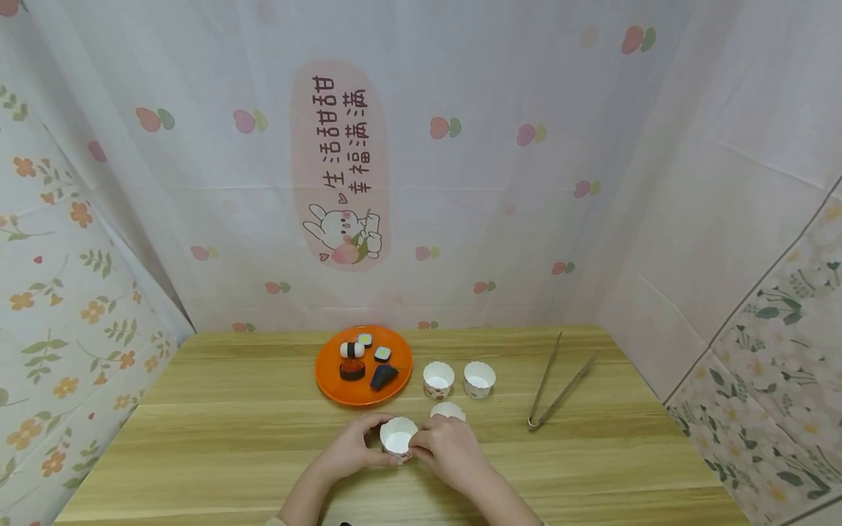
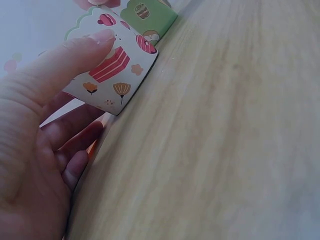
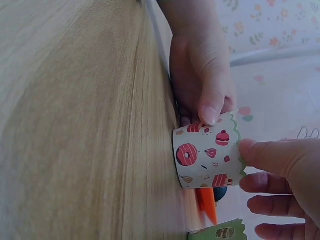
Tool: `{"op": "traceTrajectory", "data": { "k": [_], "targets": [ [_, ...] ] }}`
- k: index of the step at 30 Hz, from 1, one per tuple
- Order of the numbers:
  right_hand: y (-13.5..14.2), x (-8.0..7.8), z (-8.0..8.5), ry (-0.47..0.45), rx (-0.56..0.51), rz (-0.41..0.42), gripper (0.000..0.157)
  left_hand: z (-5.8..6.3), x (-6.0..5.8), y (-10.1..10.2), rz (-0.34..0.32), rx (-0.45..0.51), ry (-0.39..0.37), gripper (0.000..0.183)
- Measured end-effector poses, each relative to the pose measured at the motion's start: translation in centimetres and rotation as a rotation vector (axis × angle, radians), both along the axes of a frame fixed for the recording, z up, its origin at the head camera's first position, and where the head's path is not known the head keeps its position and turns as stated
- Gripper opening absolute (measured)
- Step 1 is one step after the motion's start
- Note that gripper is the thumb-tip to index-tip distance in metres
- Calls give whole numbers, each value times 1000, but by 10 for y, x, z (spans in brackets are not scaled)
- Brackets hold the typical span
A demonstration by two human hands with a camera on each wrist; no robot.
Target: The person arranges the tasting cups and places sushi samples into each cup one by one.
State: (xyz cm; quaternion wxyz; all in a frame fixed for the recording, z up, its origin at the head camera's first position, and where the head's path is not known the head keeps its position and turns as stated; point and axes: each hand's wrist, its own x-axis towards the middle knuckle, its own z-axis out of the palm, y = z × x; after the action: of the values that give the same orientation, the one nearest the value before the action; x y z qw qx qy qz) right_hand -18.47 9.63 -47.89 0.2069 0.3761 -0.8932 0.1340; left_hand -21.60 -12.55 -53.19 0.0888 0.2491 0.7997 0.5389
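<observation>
A white paper baking cup (image 1: 398, 436) with a scalloped green rim and a printed pattern of cakes and donuts (image 3: 207, 155) stands upright on the table near its front. My left hand (image 1: 355, 447) holds it from the left, the thumb on the near side and the fingers round the far side. From the right, my right hand (image 1: 454, 447) pinches the cup's rim with thumb and index finger, its other fingers hanging free. Just beyond my right hand is a green paper cup (image 2: 150, 20), partly hidden by that hand in the head view.
Two more paper cups, one (image 1: 438, 380) left of the other (image 1: 479, 378), stand farther back. An orange plate (image 1: 329, 383) with several sushi-like pieces lies at back left. Metal tongs (image 1: 559, 398) lie spread on the right. A patterned curtain (image 1: 460, 204) hangs behind the table.
</observation>
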Motion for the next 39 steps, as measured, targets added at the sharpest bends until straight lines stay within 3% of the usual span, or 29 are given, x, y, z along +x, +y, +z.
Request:
{"op": "traceTrajectory", "data": {
  "k": [8,22,29,39],
  "targets": [
    [0,0,-3,-10,-30,23,6,2,1,0,-4,-3,3,61],
    [0,-1,-2,85,-85,57,9,3,2,-1,21,-29,31,67],
    [0,-1,1,91,-89,58,11,1,2,-1,13,-35,40,66],
    [3,-1,2,128,-87,46,11,5,2,0,18,-42,1,69]
  ]
}}
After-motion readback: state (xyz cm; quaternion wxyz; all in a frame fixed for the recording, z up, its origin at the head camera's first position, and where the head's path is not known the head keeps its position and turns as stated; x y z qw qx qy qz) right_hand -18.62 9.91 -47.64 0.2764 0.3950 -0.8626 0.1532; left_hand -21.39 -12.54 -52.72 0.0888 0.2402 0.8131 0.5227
